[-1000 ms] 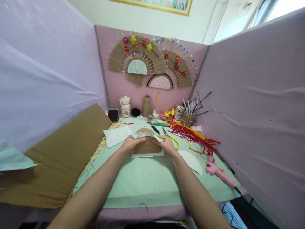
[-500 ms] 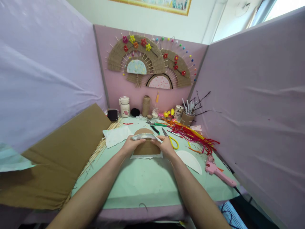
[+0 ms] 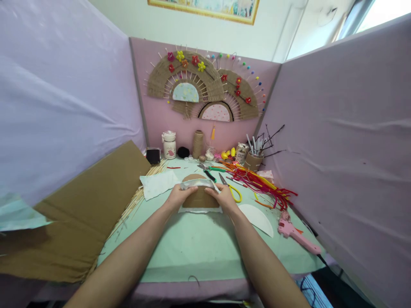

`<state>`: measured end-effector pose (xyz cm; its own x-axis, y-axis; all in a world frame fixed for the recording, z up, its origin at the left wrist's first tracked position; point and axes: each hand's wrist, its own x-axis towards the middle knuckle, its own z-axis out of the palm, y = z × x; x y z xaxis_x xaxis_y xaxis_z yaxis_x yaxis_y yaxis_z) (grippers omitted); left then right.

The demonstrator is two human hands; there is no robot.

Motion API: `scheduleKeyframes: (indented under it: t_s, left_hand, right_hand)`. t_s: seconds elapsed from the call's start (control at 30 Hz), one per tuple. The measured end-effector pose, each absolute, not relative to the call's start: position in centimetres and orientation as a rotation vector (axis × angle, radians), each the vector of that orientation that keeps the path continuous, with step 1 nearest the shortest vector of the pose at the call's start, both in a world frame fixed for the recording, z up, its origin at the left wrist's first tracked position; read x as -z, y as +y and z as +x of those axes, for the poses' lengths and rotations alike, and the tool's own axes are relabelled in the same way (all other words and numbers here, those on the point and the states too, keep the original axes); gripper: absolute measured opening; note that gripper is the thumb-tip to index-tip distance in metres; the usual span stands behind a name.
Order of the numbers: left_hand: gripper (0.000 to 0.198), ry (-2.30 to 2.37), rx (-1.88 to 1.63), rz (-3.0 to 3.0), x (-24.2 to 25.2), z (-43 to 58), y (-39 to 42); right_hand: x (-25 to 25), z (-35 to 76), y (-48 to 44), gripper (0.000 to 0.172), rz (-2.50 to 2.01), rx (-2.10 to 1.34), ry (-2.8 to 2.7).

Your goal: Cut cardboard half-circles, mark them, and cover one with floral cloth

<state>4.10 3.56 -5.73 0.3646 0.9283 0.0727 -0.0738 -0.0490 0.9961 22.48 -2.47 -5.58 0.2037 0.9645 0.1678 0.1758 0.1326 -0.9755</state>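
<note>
A half-round piece of brown cardboard (image 3: 199,199) lies near the middle of the table, on a pale patterned cloth (image 3: 199,183) whose upper edge is lifted and bent over it. White cloth also shows along the cardboard's straight lower side. My left hand (image 3: 178,198) pinches the left part of the raised cloth edge, thumb on the near side. The right part is pinched by my right hand (image 3: 226,199) in the same way. The fingers behind the cloth are hidden. Just right of that hand lie scissors (image 3: 236,194) with yellow handles, and a white half-round piece (image 3: 258,219).
A pink glue gun (image 3: 298,235) rests at the right, below a pile of red and yellow pipe cleaners (image 3: 260,182). A large cardboard sheet (image 3: 86,209) leans at the left beside thin sticks (image 3: 131,203). Pliers (image 3: 209,174), a cloth scrap (image 3: 159,184) and a twine spool (image 3: 198,144) sit farther back.
The whole view has shifted slightly. Both hands keep their pinch on the cloth edge, with hardly any change in the cloth or cardboard.
</note>
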Motion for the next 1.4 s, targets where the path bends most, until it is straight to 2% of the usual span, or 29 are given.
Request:
scheduleKeyframes:
  t_s: [0.33, 0.7, 0.87, 0.97, 1.2, 1.4]
  left_hand:
    - [0.038, 0.898, -0.987, 1.449, 5.5, 4.0, 2.9]
    - [0.049, 0.873, -0.933, 1.480, 6.1, 3.8, 4.4]
    - [0.051, 0.858, -0.982, 1.495, 5.7, 3.3, 4.5]
    - [0.055, 0.852, -0.878, 1.519, 5.5, 3.1, 4.6]
    - [0.046, 0.870, -0.860, 1.496, 5.6, 2.9, 4.9]
    - [0.046, 0.870, -0.882, 1.455, 5.7, 3.0, 4.9]
  right_hand:
    - [5.7, 21.7, -2.7, 0.031, -1.308, -0.838, -1.234]
    - [6.3, 23.2, -1.9, 0.040, -1.339, -0.825, -1.170]
    - [6.5, 23.6, -1.7, 0.038, -1.345, -0.840, -1.133]
    - [6.5, 23.8, -1.7, 0.036, -1.351, -0.827, -1.099]
    - [6.4, 24.1, -1.5, 0.039, -1.337, -0.864, -1.093]
    - [6.5, 24.1, -1.4, 0.038, -1.362, -0.866, -1.089]
